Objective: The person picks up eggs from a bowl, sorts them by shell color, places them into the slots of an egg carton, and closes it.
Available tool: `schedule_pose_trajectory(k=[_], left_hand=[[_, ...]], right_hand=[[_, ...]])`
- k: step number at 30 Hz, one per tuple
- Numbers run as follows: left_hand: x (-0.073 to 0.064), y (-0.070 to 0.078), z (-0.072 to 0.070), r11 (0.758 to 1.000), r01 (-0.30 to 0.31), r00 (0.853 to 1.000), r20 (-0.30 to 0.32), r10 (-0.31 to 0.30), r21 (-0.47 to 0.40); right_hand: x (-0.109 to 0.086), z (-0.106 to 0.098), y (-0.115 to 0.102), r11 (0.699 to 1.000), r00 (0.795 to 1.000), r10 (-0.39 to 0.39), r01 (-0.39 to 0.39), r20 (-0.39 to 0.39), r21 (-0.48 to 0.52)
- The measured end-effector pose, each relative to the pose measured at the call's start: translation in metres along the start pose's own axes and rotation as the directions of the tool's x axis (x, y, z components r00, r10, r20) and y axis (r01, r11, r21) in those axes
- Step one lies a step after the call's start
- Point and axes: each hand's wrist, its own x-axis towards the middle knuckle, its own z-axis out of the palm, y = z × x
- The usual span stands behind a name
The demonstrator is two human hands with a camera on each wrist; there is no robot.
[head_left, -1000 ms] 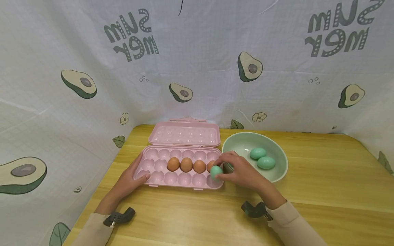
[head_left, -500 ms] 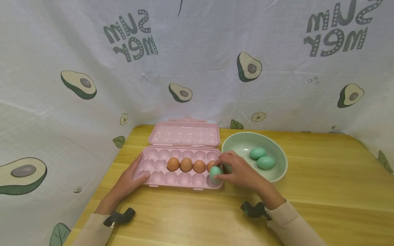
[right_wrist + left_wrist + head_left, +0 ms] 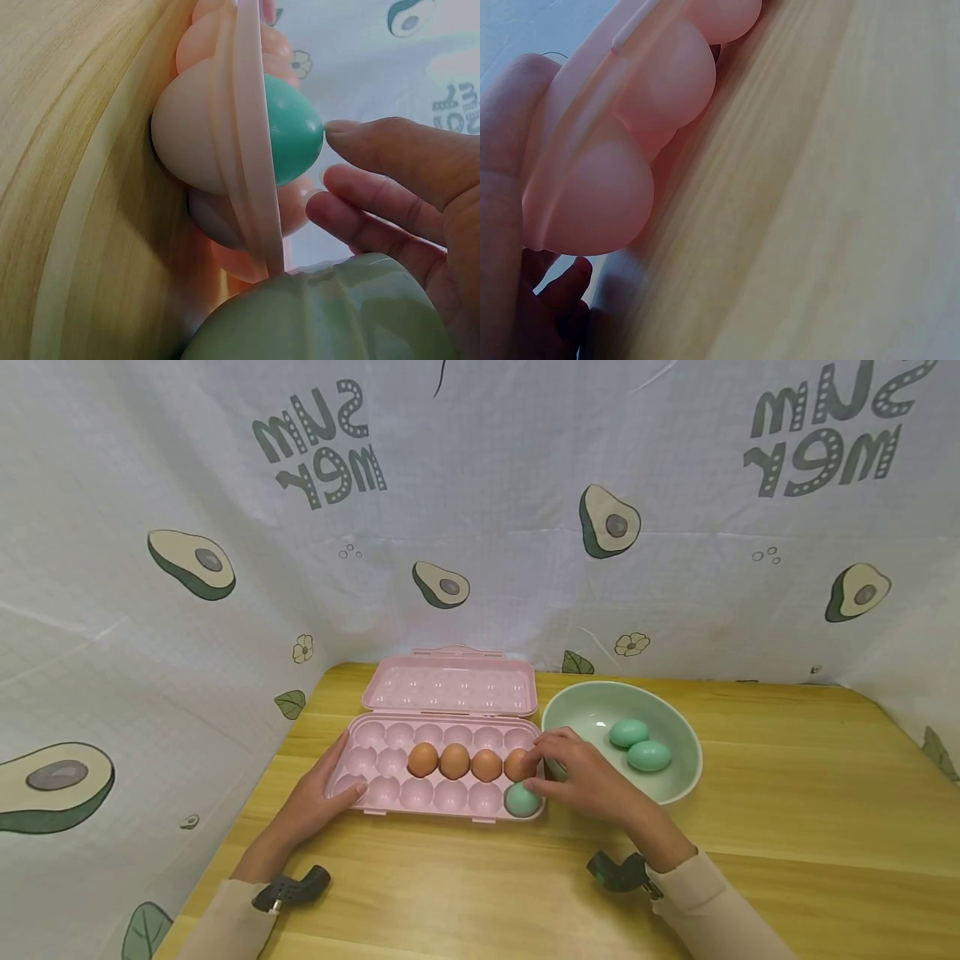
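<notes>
A pink plastic egg carton [image 3: 448, 817] lies with its lid [image 3: 450, 685] folded back. My left hand [image 3: 318, 793] grips its left end, thumb at the front corner and fingers along the side. Several brown eggs [image 3: 454, 762] stand in the middle row. One green egg [image 3: 521, 800] sits in the front right cup. My right hand [image 3: 581, 772] is just above it, fingers spread and holding nothing. In the right wrist view the thumb [image 3: 390, 150] tip is at the top of the green egg [image 3: 292, 131]; whether it touches is hard to tell.
A pale green bowl [image 3: 688, 777] stands right of the carton, partly behind my right hand, with two green eggs [image 3: 648, 756] visible in it. The wooden table [image 3: 450, 893] extends to the front and right. A white printed cloth [image 3: 510, 568] hangs behind.
The green egg has gone down from my right hand into the front right cup, and the fingers have let go of it. My left hand stays on the carton.
</notes>
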Motion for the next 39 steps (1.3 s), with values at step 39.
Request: schedule_pose_trajectory(k=[39], left_hand=[[0.001, 0.001, 0.0, 1.0, 0.013, 1.0, 0.006, -0.013, 0.009]], right_hand=[[-0.001, -0.016, 0.002, 0.997, 0.99, 0.068, -0.063, -0.126, 0.044]])
